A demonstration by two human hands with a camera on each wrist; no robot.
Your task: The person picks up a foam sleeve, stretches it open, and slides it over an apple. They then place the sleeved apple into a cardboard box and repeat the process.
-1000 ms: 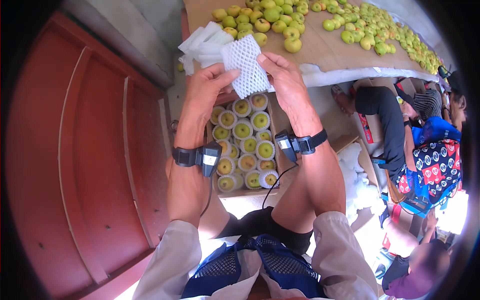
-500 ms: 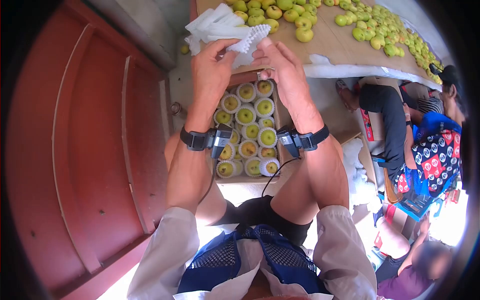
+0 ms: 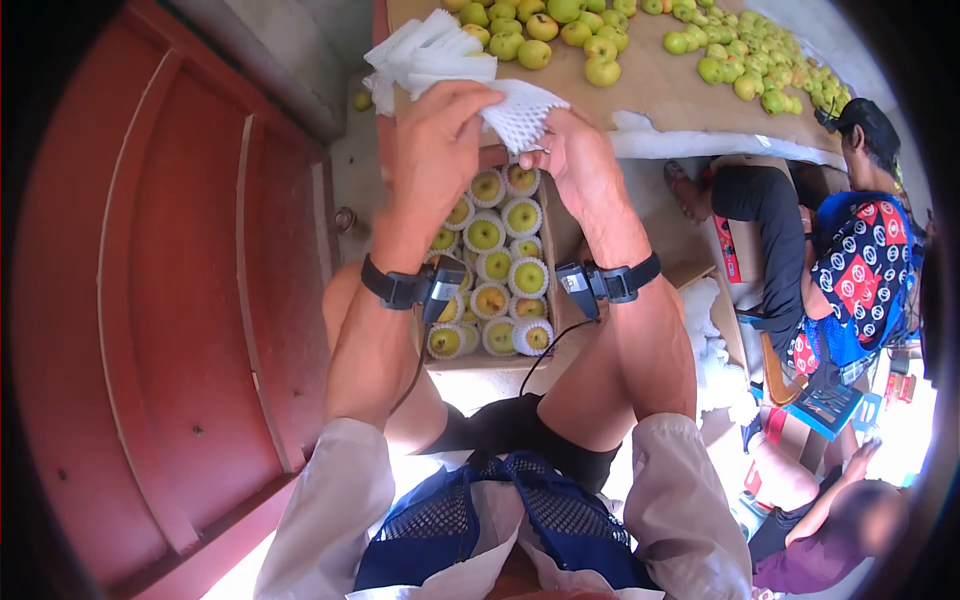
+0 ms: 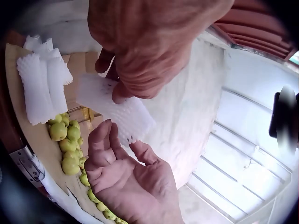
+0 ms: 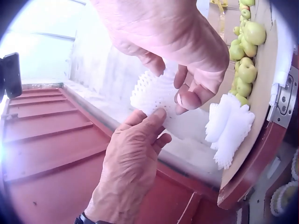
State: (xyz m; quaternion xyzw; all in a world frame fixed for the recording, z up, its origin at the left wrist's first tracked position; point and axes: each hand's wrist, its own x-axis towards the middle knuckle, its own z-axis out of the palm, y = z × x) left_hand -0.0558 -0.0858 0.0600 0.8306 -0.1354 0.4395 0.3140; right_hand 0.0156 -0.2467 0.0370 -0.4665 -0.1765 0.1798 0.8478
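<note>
Now left hand (image 3: 435,140), right hand (image 3: 580,165) pinch (foam) mesh (image 3: 520,110).

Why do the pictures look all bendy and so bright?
Head view: a fisheye lens bends the red door and darkens the corners. Left wrist view: white glare behind, the left hand close and blurry. Right wrist view: top left washed out, foam net soft.
</note>
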